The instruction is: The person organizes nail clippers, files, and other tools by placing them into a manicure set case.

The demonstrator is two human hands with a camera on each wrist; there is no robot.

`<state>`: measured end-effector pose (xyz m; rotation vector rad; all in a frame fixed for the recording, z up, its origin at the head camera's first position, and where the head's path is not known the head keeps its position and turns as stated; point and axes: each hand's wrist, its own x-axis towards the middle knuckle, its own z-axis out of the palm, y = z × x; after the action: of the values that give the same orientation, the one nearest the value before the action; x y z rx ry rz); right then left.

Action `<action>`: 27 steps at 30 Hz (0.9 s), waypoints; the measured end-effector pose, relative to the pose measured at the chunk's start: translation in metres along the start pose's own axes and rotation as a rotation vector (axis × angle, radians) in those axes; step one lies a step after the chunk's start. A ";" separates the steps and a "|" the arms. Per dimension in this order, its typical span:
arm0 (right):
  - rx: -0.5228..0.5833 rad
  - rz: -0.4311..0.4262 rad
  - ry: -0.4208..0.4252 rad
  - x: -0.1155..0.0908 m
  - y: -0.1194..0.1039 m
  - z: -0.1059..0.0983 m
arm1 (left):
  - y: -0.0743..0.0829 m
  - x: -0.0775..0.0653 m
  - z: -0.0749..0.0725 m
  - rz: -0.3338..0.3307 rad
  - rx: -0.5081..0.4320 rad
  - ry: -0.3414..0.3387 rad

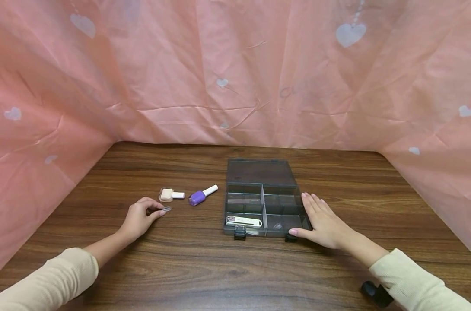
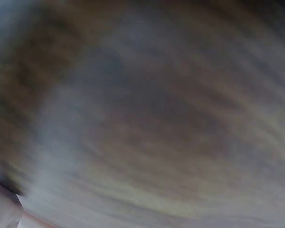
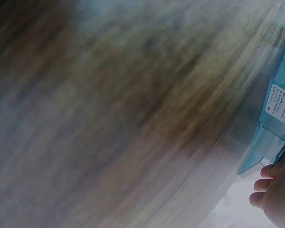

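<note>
My left hand [image 1: 140, 219] pinches a small shiny piece [image 1: 167, 209], pale or silvery, between thumb and fingers just above the table; its kind is too small to tell. Beyond it lie a pale pink nail polish bottle [image 1: 167, 195] and a purple nail polish bottle [image 1: 197, 198], both with white caps. My right hand [image 1: 326, 223] rests with straight fingers along the right side of a dark see-through compartment box [image 1: 265, 231], thumb at its front edge. The lid [image 1: 259, 172] lies back. White nail clippers [image 1: 244, 222] occupy the front left compartment, a small clear piece [image 1: 277, 226] the front right.
A long, thin item [image 1: 244, 201] sits in the back left compartment. Near my right sleeve is a black object [image 1: 377, 294] on the wooden table [image 1: 235, 276]. Pink curtains [image 1: 235, 65] surround the back and sides. The left wrist view is mostly blurred.
</note>
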<state>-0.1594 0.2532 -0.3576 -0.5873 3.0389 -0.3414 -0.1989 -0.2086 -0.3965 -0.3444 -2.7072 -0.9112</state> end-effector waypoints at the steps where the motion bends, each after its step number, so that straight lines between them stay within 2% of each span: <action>1: 0.001 0.003 -0.003 0.000 0.000 0.001 | 0.000 0.000 0.000 -0.002 -0.001 -0.004; 9: 0.001 -0.007 0.005 0.000 0.000 0.000 | 0.004 -0.002 -0.001 -0.004 -0.006 -0.006; 19: 0.003 -0.007 0.014 -0.001 -0.001 -0.002 | 0.010 -0.002 0.003 0.046 -0.041 -0.008; 27: -0.006 -0.013 0.021 -0.001 -0.001 -0.001 | 0.022 0.002 0.004 0.077 -0.051 0.009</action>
<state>-0.1579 0.2536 -0.3562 -0.6082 3.0588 -0.3418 -0.1945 -0.1894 -0.3868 -0.4511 -2.6465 -0.9593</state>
